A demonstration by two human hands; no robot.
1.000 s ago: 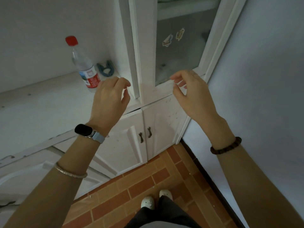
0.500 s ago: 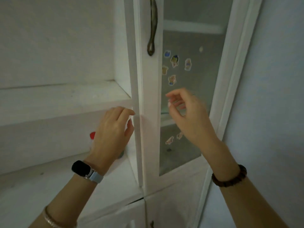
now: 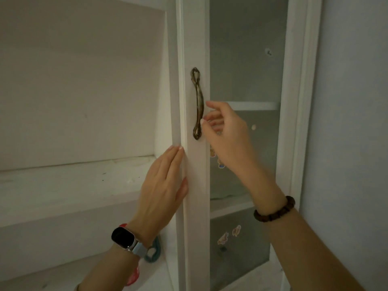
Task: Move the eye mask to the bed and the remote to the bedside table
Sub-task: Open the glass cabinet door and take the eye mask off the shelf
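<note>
The eye mask and the remote are not in sight; they may be behind the cloudy glass of the cupboard door [image 3: 196,206], but I cannot tell. The left hand [image 3: 161,185] lies flat on the door's edge with its grip apart. The right hand [image 3: 226,135] is just beside the handle [image 3: 197,103], fingers bent a little, grip apart and holding nothing. I think the mask will be soft, light and floppy, so pinch its middle, and the remote hard and smooth, so hold it round its sides.
</note>
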